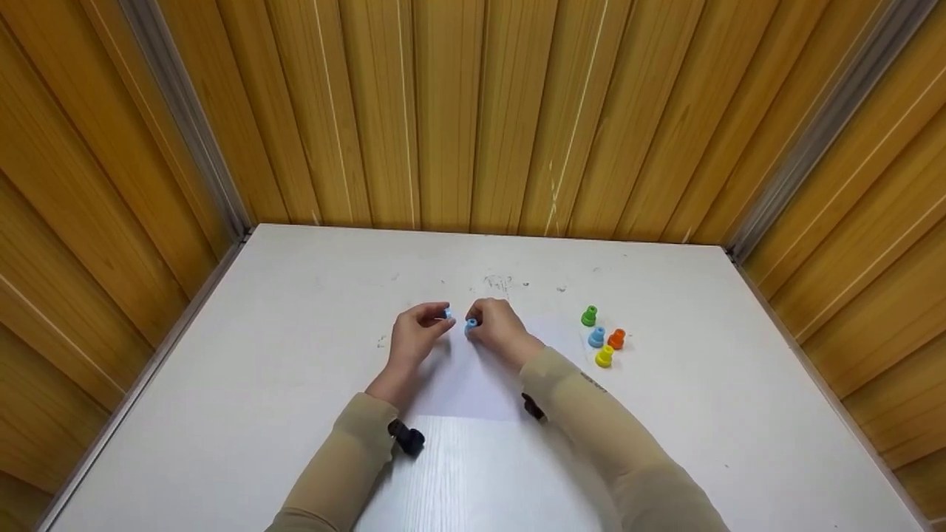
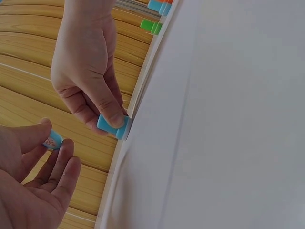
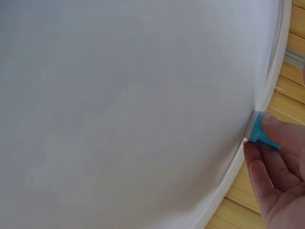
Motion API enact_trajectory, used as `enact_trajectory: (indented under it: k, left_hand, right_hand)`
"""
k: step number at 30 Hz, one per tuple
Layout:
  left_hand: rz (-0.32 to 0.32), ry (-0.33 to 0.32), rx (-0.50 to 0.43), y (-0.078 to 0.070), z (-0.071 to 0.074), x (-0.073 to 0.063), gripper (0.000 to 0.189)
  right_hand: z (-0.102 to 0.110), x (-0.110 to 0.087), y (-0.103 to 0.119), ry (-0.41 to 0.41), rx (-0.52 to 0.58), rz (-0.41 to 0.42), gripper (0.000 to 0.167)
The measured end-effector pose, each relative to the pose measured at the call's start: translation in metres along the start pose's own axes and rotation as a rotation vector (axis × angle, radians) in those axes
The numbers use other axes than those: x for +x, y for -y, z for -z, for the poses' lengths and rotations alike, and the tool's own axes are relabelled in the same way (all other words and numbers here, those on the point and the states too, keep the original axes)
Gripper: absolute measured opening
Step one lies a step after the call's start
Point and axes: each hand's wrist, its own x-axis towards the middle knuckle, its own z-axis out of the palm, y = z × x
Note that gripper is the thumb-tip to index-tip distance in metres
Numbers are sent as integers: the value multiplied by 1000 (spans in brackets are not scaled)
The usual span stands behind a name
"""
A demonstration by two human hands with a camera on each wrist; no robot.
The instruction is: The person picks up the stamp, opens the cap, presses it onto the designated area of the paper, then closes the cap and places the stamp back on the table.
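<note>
My right hand (image 1: 499, 325) pinches a light-blue toy stamp (image 1: 471, 324) between thumb and fingers. The stamp (image 3: 259, 130) stands knob up, its wide base against the white paper (image 1: 473, 388) in the right wrist view. To the left, my left hand (image 1: 415, 336) holds a small light-blue cap (image 2: 53, 140) between thumb and fingertips, raised off the table. A reddish print shows on the cap's face in the left wrist view. The stamp's underside is hidden.
Right of the paper stand a green stamp (image 1: 589, 316), another blue stamp (image 1: 597, 338), an orange stamp (image 1: 617, 339) and a yellow stamp (image 1: 604, 356). The white table (image 1: 295, 355) has dark scuffs near its far side. Wood-patterned walls (image 1: 443, 111) enclose it.
</note>
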Motion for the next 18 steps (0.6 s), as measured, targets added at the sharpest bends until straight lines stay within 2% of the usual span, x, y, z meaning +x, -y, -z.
enact_trajectory:
  k: [4, 9, 11, 16, 18]
  left_hand:
    - [13, 2, -4, -1, 1, 1, 32]
    - [23, 0, -17, -4, 0, 2, 33]
    - [26, 0, -50, -5, -2, 2, 34]
    - [26, 25, -141, -7, -7, -1, 31]
    - [29, 47, -148, -8, -9, -3, 28]
  right_hand:
    - [9, 1, -4, -41, 83, -12, 19]
    - [32, -5, -10, -159, 310, -25, 27]
    - [38, -11, -14, -192, 398, -38, 28]
    - [37, -28, -26, -267, 647, -72, 31]
    - [33, -34, -30, -273, 744, -89, 34]
